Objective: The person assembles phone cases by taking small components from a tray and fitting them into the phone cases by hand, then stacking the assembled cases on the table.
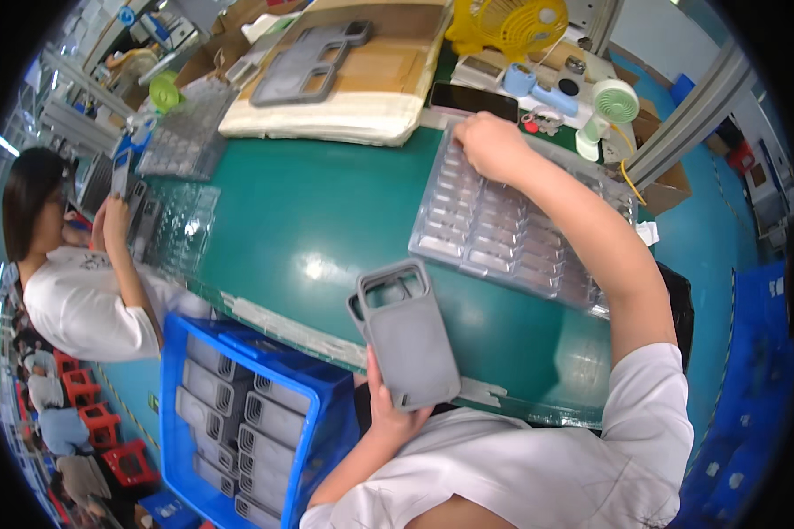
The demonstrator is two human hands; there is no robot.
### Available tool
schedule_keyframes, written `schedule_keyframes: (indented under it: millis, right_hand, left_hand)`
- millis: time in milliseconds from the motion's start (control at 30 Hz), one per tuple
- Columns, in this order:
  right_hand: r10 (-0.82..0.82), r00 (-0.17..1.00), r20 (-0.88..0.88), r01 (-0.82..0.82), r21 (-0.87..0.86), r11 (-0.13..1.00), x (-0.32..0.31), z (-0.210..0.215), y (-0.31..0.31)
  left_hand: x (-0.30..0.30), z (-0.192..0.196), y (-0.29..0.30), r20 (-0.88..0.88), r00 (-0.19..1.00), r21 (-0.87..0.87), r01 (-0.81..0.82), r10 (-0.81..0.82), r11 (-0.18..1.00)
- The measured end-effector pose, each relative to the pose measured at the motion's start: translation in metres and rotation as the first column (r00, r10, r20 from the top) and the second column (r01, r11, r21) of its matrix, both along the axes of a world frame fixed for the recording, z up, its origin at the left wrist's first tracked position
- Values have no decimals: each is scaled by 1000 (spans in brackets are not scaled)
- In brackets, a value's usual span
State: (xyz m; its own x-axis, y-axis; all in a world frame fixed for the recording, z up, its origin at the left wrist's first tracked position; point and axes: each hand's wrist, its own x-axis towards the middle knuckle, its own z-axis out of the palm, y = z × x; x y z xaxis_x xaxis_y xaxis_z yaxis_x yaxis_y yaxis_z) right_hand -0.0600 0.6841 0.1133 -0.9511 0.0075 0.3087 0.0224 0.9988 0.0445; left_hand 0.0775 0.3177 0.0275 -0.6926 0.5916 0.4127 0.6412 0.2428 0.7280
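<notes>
Here, from my remote seat, this is what I see, biggest thing first:

- The green table (326,203) fills the middle of the view, with worn pale tape along its near edge.
- A blue crate (322,414) sits below the table's near edge, at my lower left, packed with rows of grey cases standing on edge.
- A stack of cardboard and foam (370,97) lies at the far side of the table, with a dark grey frame resting on top.
- A clear plastic tray (494,234) with many small pockets lies on the table to the right, its pockets filled with pale parts.
- A co-worker's sleeve (79,309), white, shows at the far left; that person's hands are raised at their own spot, well apart from mine.
- The grey case (408,339) is upright in front of my chest, over the table's near edge, its cut-out end pointing up.
- The right hand (490,145) reaches to the tray's far left corner, fingers curled down and touching the tray; I cannot tell whether they pinch anything.
- The left hand (393,406) grips the grey case from below, fingers wrapped around its lower end.
- A yellow fan (507,26) and a small white fan (613,106) stand at the back, beside a dark phone (474,99).
</notes>
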Motion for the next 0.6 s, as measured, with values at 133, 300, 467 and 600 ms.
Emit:
schedule_keyframes:
  millis: [133,300,467,600]
  right_hand:
    - [-141,984,109,122,166,979,-12,16,-17]
    - [-287,953,103,267,168,949,-15,12,-18]
    - [-76,989,-130,93,125,988,30,16,-35]
    - [295,939,-176,-342,-564,751,105,39,-72]
  left_hand:
    - [-3,-2,3,-202,979,-3,2,-3,1000]
    - [-7,5,3,-197,980,8,42,-40,999]
    - [-8,14,-8,-148,983,-94,94,-107,991]
    - [-15,26,-22,-56,988,5,144,-143,990]
